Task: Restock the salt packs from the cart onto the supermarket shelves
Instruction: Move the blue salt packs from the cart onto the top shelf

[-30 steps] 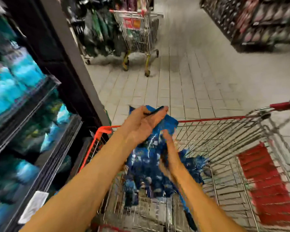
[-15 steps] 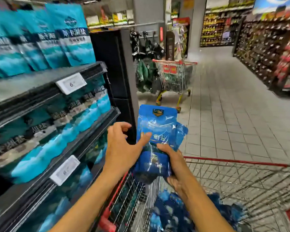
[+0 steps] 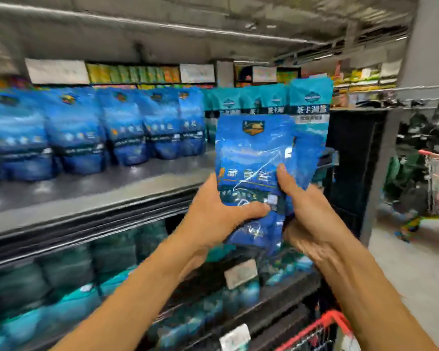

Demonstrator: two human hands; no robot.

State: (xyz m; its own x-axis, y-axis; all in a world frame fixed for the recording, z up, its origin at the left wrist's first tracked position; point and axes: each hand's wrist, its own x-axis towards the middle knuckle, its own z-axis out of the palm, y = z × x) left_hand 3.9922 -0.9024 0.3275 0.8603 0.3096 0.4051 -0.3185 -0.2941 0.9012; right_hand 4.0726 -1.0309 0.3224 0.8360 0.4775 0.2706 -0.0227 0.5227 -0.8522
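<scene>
Both hands hold one blue salt pack [image 3: 254, 158] upright in front of the top shelf [image 3: 91, 196], above its front edge. The left hand [image 3: 221, 214] has a grasping grip on the pack's lower left, thumb across its face; the right hand [image 3: 312, 214] grasps the lower right side, thumb on the front. More blue packs [image 3: 79, 138] stand in a row on that shelf, teal packs [image 3: 312, 105] just behind the held one. The cart's red rim [image 3: 322, 323] shows at bottom right.
</scene>
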